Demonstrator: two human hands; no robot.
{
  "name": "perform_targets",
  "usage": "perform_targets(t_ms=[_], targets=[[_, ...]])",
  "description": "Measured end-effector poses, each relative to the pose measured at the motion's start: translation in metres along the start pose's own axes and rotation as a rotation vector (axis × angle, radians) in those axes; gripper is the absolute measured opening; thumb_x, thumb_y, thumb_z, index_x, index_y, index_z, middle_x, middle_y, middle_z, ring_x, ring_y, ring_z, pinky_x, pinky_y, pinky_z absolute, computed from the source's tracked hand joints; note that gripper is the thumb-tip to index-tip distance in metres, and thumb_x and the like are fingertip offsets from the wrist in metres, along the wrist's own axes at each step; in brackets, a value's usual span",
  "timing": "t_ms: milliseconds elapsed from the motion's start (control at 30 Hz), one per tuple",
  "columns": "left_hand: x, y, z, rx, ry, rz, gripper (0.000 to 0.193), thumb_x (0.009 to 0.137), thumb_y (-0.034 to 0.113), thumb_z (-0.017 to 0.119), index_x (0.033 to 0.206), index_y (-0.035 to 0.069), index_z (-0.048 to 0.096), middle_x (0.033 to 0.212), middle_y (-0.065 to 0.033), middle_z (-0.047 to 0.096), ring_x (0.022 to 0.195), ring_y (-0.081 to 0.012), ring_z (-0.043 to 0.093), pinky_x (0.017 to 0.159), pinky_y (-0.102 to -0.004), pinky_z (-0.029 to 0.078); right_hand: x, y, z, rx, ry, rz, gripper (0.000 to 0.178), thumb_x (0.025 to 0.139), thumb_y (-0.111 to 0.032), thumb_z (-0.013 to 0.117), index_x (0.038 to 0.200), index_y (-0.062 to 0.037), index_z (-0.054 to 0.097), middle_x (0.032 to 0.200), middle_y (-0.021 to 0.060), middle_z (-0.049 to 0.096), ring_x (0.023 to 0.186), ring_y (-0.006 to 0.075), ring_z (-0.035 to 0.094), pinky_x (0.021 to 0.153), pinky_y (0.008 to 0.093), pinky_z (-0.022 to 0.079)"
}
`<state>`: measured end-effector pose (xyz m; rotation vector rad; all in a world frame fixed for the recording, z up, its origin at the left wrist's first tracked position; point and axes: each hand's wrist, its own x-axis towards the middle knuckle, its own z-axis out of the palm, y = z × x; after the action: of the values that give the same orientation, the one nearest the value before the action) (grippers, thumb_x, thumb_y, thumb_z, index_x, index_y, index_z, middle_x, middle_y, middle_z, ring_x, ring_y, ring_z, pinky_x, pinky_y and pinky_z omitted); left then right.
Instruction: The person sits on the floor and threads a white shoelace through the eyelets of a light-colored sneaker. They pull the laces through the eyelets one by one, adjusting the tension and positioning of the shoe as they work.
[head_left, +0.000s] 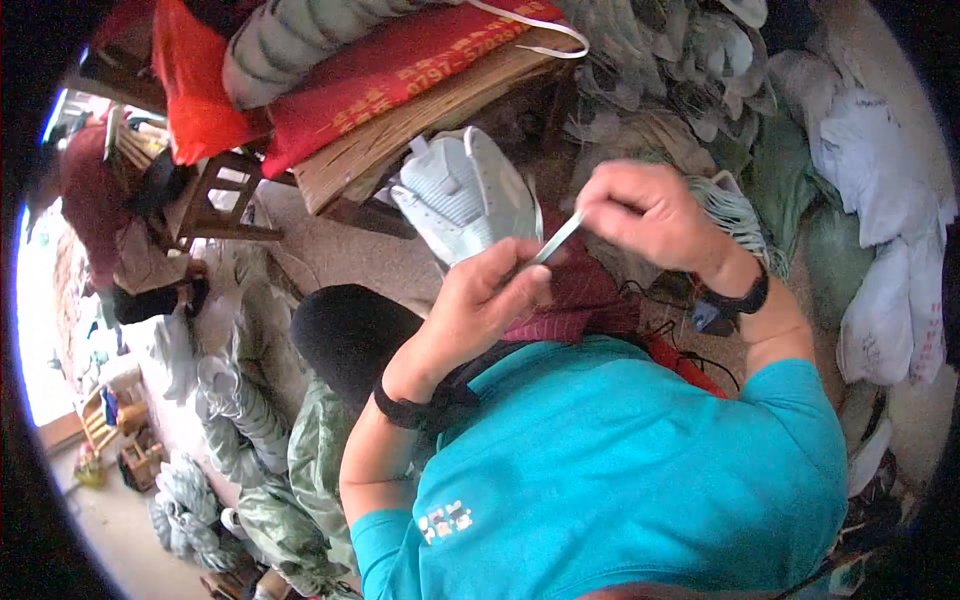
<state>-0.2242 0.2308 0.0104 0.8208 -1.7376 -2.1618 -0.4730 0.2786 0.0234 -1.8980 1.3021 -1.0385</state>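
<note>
A short stretch of pale shoelace (560, 238) runs taut between my two hands. My left hand (485, 300) pinches its lower end between thumb and fingers. At the upper end, my right hand (645, 215) is closed on the lace, its fingers slightly blurred. Just beyond my left hand a light grey-white shoe upper (455, 195) rests near my knees, partly covered by that hand. Whether the lace is threaded through the upper cannot be made out. A bundle of pale laces (735, 215) lies beside my right wrist.
Ahead stands a wooden bench (440, 95) with a red printed cloth and a stack of grey shoe uppers (290, 50). More uppers (680, 60) pile up at the far right, near white sacks (870, 170). Another person (120, 210) sits at the left. Green sacks (320, 450) lie left.
</note>
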Motion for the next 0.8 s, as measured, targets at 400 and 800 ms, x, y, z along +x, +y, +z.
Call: perform_targets(t_ms=[400,800], targets=[[-0.032,-0.029,-0.022,0.274,0.247,0.258,0.013,0.093,0.012,0.058,0.096,0.002,0.066,0.077,-0.006,0.059,0.07,-0.0143,0.052,0.065,-0.03,0.044,0.013,0.018,-0.008,-1.248,0.053,0.201,0.005,0.077,-0.005,0.059,0.081,-0.0032,0.057,0.087,0.0118,0.057,0.088,0.03,0.056,0.077,0.0424,0.045],[-0.013,-0.036,-0.02,0.109,0.369,0.096,0.022,0.099,0.02,0.056,0.086,0.002,0.059,0.07,0.0041,0.049,0.066,-0.0035,0.044,0.056,-0.022,0.039,0.044,-0.012,0.054,-0.198,-0.287,-0.023,0.015,0.09,-0.015,0.062,0.094,-0.0022,0.068,0.089,0.0089,0.064,0.093,0.0214,0.058,0.084,0.0341,0.045]])
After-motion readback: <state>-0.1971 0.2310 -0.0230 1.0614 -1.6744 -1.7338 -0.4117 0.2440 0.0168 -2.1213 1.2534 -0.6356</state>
